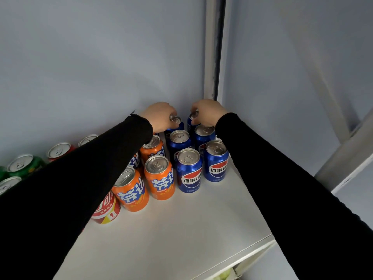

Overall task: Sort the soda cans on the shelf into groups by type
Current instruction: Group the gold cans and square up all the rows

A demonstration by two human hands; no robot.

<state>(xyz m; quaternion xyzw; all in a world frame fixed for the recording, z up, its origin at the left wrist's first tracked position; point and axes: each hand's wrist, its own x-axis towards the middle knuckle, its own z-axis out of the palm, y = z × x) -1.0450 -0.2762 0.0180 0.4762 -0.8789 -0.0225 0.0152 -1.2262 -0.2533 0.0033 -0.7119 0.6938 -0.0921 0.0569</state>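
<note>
Head view: both hands at back of shelf [181,229], near rear wall [90,67]. Left hand [159,116] curled over top of a blue can [176,124] in back row, fingers wrapped round rim, lid partly visible under thumb side. Right hand [207,112] likewise closed over top of second back-row blue can [190,123], fingers pinching its rim; can body mostly hidden by hand + cans in front. Whether either can is lifted off shelf: can't tell. Both arms in black sleeves.

Blue group, right side of shelf, upright, 2 columns: behind-front pair [179,141] and [204,134], then front pair [188,170] and [216,161], labels w/ red-white-blue emblem facing camera. Cans just beside one another, some touching.

Orange cans directly left of blue grp: one at back [153,148], two in front [160,177] and [131,189]; another partly hidden by left sleeve.

Red can [107,209] nr front, under left forearm, mostly covered. Farther left along wall: red can [59,151], green can [24,165], plus silver lids of others, partly cut off.

Metal upright post [214,47] in shelf corner behind right hand.
</note>
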